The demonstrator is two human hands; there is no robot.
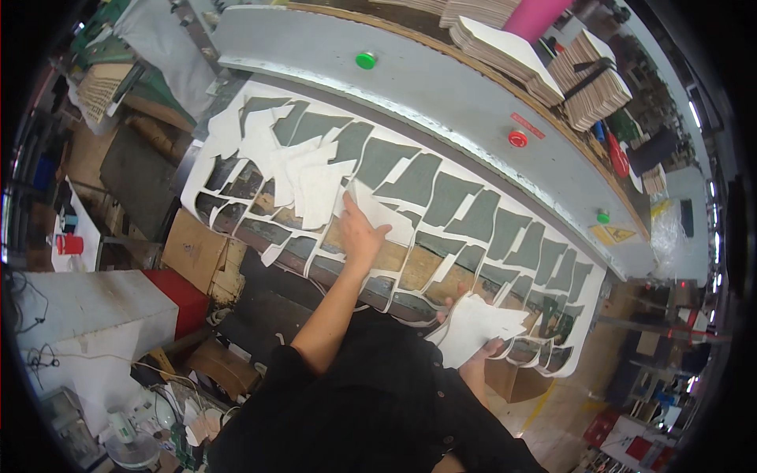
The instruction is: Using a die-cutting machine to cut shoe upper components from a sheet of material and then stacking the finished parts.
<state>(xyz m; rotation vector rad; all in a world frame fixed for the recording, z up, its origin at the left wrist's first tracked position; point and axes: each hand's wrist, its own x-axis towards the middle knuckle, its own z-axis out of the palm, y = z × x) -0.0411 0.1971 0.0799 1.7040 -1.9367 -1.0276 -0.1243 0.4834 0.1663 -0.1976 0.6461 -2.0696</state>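
the left hand [363, 236] has its thumb spread wide from the fingers, which touch a loose white piece [390, 221], perhaps to steady it; whether they pinch its edge, i cannot tell. the right hand [477, 366] clamps a white stack [477, 327] between thumb and fingers, probably so the layers stay together. the loose piece lies over a white sheet [590, 303] full of cut-out gaps. to its left, overlapping white scraps [311, 181] form a heap. beyond runs a grey beam [292, 43].
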